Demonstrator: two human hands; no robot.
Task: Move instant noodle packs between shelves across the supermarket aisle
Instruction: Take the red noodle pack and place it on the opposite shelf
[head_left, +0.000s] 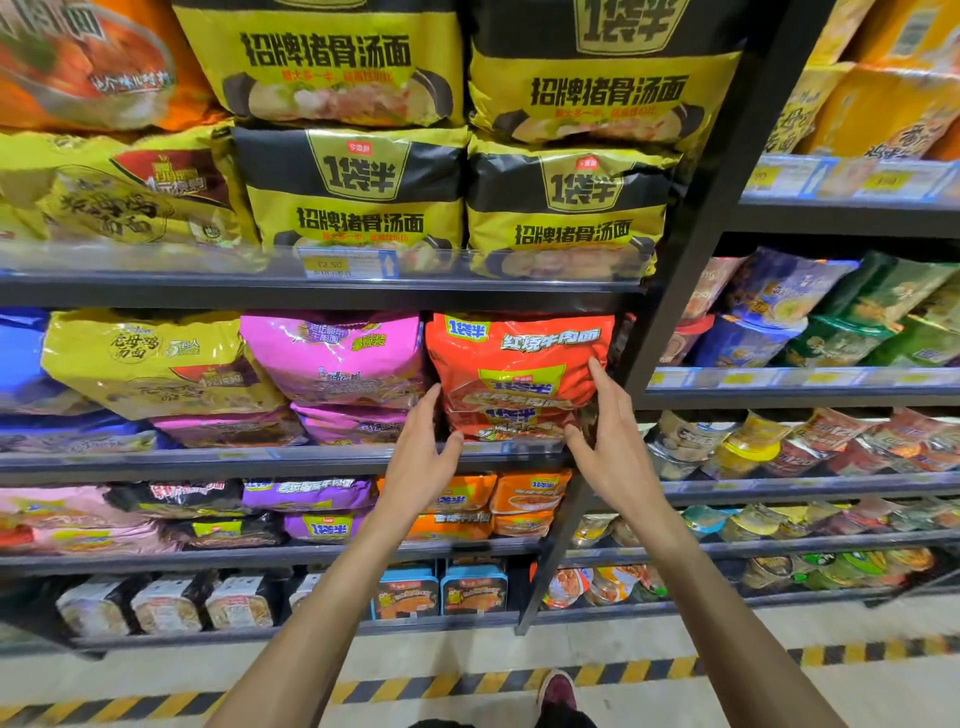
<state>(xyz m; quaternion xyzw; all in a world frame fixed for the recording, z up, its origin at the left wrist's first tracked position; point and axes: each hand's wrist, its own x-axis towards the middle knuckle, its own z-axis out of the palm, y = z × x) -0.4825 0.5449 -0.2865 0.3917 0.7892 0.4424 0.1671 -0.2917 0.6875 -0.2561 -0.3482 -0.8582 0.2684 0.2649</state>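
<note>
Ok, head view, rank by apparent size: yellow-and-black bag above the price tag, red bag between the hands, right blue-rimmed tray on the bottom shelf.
Yellow-and-black noodle bag and red noodle bag: near equal, lens distortion makes it unsure.
Smallest: blue-rimmed tray.

Supermarket aisle; noodle-packed shelves (322, 291); price tags (345, 263)

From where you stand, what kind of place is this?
Most likely a supermarket aisle: black tiered shelves packed with instant noodle packs, price labels along the shelf edges, and a yellow-black striped line on the floor.
</note>
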